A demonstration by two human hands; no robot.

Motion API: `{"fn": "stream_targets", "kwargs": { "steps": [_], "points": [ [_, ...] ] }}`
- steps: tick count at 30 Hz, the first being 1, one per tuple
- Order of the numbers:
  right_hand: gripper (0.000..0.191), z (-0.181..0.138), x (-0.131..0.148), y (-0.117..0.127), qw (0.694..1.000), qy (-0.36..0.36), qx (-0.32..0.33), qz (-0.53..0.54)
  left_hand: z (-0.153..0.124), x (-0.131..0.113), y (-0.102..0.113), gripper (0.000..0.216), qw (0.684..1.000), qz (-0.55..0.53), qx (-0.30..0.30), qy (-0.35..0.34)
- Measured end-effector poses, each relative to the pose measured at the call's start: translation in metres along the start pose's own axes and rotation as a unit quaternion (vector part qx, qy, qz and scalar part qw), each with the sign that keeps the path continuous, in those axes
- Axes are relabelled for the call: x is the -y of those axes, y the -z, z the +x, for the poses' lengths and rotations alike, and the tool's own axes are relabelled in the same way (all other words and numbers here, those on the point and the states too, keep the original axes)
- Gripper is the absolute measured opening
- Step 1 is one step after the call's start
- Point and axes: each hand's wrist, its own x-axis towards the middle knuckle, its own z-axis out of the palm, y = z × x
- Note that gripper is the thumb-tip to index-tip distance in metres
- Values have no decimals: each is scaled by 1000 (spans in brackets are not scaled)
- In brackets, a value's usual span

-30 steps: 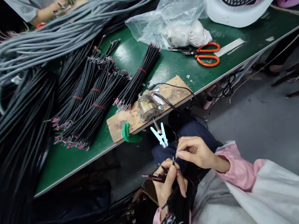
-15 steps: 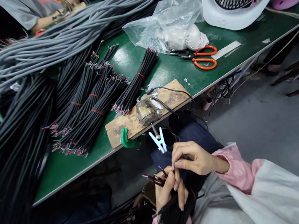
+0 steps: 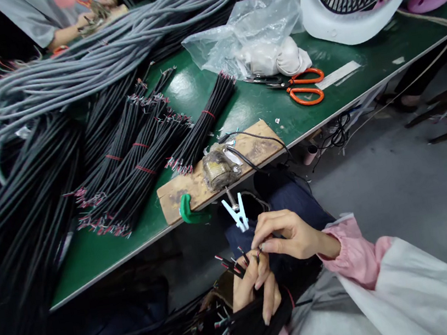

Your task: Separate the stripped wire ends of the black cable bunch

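You see overhead light glaring off the green table [image 3: 189, 86], dim shadow beneath it, and wide-angle stretching blurring the left edge.

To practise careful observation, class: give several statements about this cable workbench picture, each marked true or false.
1. The orange-handled scissors lie on the green table. True.
2. The left hand grips a bundle of black wires. True.
3. The right hand rests on the wooden board. False: the right hand is off the table, below the wooden board, pinching wire ends at the left hand's fingertips.
4. The fan stands at the table's left end. False: the white fan stands at the upper right.
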Motion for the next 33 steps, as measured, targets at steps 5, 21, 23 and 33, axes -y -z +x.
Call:
{"fn": "stream_targets", "kwargs": {
  "steps": [5,21,23,33],
  "points": [
    [17,2,-1,0,999,3,6,-37,-4,-1,-2,32,999,14,-39,18],
    [12,2,1,-1,999,43,20,0,-7,1,-2,34,1000,20,-9,-1],
    [12,3,2,-1,998,49,23,-8,-6,2,-3,34,1000,17,3,-9],
    [14,3,4,-2,997,67,25,-38,-6,5,3,34,999,6,43,-27]
  ]
}}
